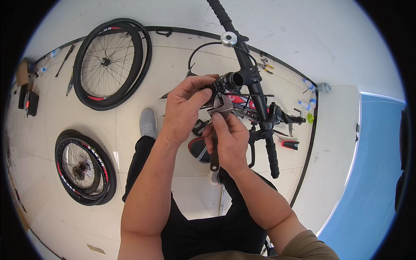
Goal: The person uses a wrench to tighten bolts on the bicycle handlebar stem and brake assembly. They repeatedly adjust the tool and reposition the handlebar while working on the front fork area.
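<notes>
My right hand (pixel 229 141) grips an adjustable wrench (pixel 214 156) by its handle, fingers wrapped round it and thumb near the head. The wrench's jaws point up at a black fitting (pixel 215 89) beside a round black tube end (pixel 236 80); whether they touch it I cannot tell. Thumb and fingers of my left hand (pixel 188 104) are closed on that fitting, partly hiding it. Just right of my hands runs the bicycle's black handlebar (pixel 255 89), with a silver bell (pixel 229 39), cables and ribbed grips. Part of a red and white frame (pixel 236 99) shows behind.
Two bicycle wheels with tyres (pixel 143 52) (pixel 110 190) lie on the pale tiled floor at left. Yellow-handled pliers (pixel 266 67), plastic bottles (pixel 304 105) and a red-black object (pixel 290 144) lie to the right. A white wall edges the floor. Boxes (pixel 22 73) stand far left.
</notes>
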### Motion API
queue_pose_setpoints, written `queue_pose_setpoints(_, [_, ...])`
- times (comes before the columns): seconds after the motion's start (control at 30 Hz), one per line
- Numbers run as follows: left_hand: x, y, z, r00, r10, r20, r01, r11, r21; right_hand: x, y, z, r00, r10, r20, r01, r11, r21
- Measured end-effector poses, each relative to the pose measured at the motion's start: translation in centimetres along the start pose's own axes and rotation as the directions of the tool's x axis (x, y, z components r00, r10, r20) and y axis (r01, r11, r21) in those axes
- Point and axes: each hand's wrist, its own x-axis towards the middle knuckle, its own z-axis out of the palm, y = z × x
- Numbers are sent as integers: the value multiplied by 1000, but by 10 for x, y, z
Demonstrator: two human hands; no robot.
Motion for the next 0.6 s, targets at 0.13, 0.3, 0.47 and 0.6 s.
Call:
queue_pose_setpoints(0.13, [0, 1, 2, 1000, -22, -2, 22, 999, -46, 3, 5, -1, 999, -11, -30, 11, 1000, 2])
queue_pose_setpoints(0.3, [-1, 2, 3, 1000, -10, -3, 10, 999, -37, 4, 8, -1, 996, -77, -39, 75, 996, -54])
queue_pose_setpoints(0.47, [-1, 3, 3, 1000, -10, -5, 10, 1000, -16, 2, 8, 0, 993, -112, -22, 110, 991, -73])
queue_pose_setpoints(0.6, [0, 3, 2, 1000, -20, -1, 19, 999, -31, 1, 8, 2, 995, -90, -37, 88, 994, -61])
